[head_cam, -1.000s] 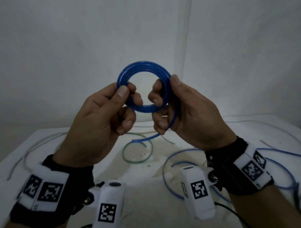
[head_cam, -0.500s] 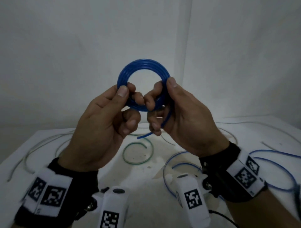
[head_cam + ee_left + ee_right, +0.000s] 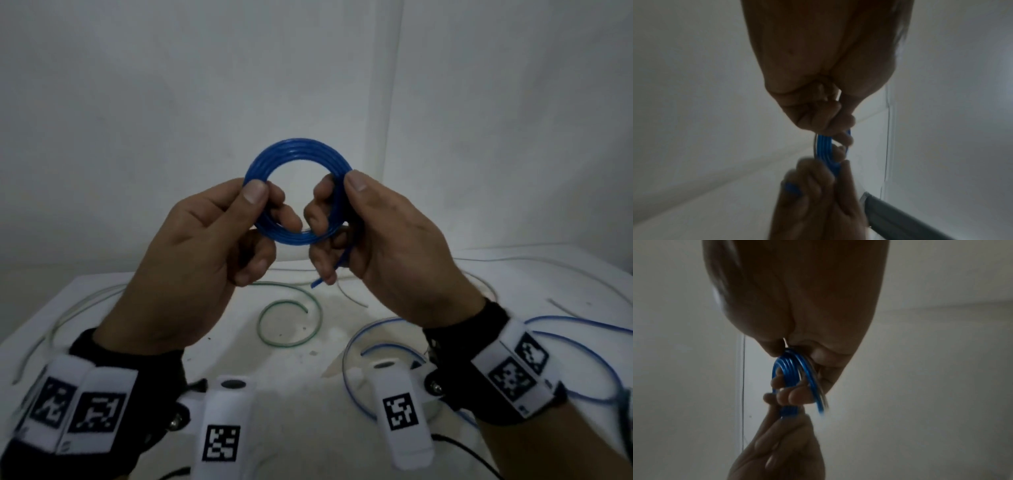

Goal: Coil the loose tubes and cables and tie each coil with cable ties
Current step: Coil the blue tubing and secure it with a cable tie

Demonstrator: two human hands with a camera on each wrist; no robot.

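Observation:
A blue tube coil [image 3: 297, 148] of several turns is held upright in the air before a white wall. My left hand [image 3: 219, 240] pinches its left side between thumb and fingers. My right hand [image 3: 373, 233] pinches the right side, thumb on the outer edge. The coil's loose end [image 3: 337, 265] hangs down past the right fingers. In the left wrist view the coil [image 3: 823, 147] shows edge-on between both hands. In the right wrist view the coil [image 3: 791, 369] also shows edge-on below the right palm. No cable tie is visible.
On the white table [image 3: 308, 377] below lie a green tube curl [image 3: 291, 322], a loose blue tube [image 3: 582, 346] at right, and pale clear tubes [image 3: 68, 315] at left and along the back. A black cable [image 3: 472, 455] runs near the front edge.
The two hands have drawn slightly apart along the coil's lower arc, and the hanging blue end has shortened as the coil turned.

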